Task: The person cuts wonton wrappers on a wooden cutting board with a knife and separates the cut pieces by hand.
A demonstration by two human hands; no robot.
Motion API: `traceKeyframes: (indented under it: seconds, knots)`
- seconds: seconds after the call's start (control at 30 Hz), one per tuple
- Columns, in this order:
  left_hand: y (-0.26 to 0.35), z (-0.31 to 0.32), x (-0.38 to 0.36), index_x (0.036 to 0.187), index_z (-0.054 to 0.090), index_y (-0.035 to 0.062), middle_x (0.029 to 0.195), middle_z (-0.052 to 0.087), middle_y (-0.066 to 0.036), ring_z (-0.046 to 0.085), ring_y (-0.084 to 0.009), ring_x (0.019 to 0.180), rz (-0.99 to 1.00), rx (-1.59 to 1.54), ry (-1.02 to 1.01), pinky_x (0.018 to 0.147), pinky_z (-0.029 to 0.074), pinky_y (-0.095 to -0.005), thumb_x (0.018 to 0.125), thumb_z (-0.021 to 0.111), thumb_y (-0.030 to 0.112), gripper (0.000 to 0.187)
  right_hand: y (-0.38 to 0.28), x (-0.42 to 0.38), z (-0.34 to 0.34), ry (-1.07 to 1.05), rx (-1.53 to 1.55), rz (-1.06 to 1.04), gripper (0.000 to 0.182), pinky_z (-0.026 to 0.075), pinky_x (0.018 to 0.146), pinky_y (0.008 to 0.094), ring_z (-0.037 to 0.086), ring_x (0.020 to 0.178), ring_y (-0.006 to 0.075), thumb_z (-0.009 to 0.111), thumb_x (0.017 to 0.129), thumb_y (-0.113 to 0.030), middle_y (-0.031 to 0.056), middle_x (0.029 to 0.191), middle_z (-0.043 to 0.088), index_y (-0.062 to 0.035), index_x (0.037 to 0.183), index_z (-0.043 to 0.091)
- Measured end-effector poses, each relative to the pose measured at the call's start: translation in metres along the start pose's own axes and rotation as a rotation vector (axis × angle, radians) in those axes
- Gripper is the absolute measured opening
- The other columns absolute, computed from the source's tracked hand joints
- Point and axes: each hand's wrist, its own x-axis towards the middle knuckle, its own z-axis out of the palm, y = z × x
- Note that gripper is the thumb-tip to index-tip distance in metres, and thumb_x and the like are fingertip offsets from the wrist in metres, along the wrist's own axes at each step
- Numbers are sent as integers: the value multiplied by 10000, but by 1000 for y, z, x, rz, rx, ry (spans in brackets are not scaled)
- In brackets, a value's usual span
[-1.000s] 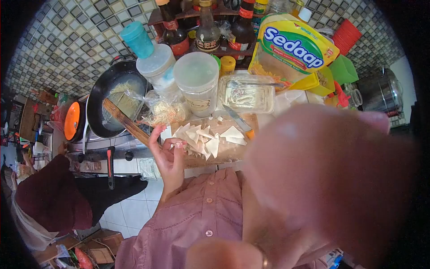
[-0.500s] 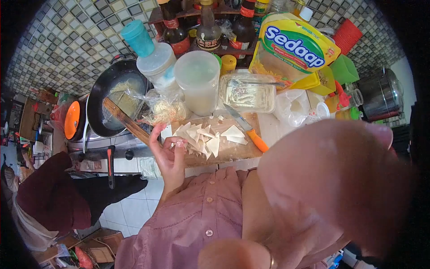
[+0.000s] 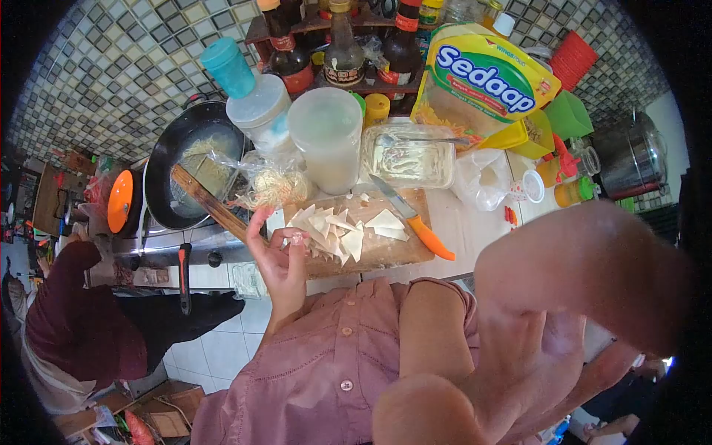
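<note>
My left hand is held at the left end of a wooden cutting board, fingers apart and bent, with whitish residue at the fingertips. Nothing is clearly held in it. Beside it lies a pile of pale cut dough sheets, with a few triangles to the right. A knife with an orange handle rests on the board. A wooden strip runs from the pan toward my left hand. My right hand is raised near the camera, large and blurred; its fingers cannot be made out.
A black frying pan with pale food sits on the stove. Behind the board are a bag of noodles, a tall plastic container, a clear tray and a yellow Sedaap pouch. Another person's maroon sleeve shows at left.
My right hand has shifted right and down, uncovering the knife handle and small red-orange pieces on the counter. My left hand has stayed put. The other person's arm has moved up toward the counter.
</note>
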Motion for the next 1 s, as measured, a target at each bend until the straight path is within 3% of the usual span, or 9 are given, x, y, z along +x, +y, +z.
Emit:
traceKeyframes:
  seconds: [0.43, 0.73, 0.8, 0.97, 1.0]
  knots:
    - [-2, -4, 0, 1372, 197, 36, 1365, 311, -123, 525, -154, 876, 43, 30, -22, 678, 495, -246, 849, 485, -91, 610, 5, -1, 11, 22, -36, 44, 584, 407, 863, 374, 373, 1059, 213, 505, 900, -354, 90, 1413, 230, -21, 1337, 307]
    - [5, -2, -1, 1370, 200, 34, 1356, 317, -117, 528, -156, 875, -45, -6, 17, 679, 495, -232, 845, 490, -87, 612, 8, -8, 19, 40, -69, 58, 588, 410, 847, 378, 376, 1037, 215, 516, 894, -353, 86, 1408, 237, -22, 1334, 311]
    - [-5, -7, 0, 1364, 209, 36, 1348, 322, -114, 530, -155, 875, 63, 55, 3, 650, 493, -225, 846, 490, -85, 602, 10, -7, 20, 38, -67, 73, 588, 411, 844, 378, 377, 1032, 215, 519, 893, -353, 85, 1407, 238, -23, 1334, 312]
    - [11, -4, 3, 1358, 206, 35, 1326, 331, -124, 542, -165, 867, 63, 34, 32, 638, 491, -233, 836, 471, -94, 600, 21, -8, 30, 29, -67, 111, 590, 413, 835, 380, 379, 1020, 216, 526, 890, -353, 83, 1404, 242, -24, 1332, 315]
    - [12, -5, 4, 1360, 206, 37, 1325, 331, -127, 546, -167, 864, 72, 48, 48, 632, 490, -232, 833, 468, -96, 603, 29, -4, 37, 101, -19, 14, 594, 419, 806, 386, 379, 1003, 218, 544, 880, -357, 91, 1407, 246, -48, 1336, 320]
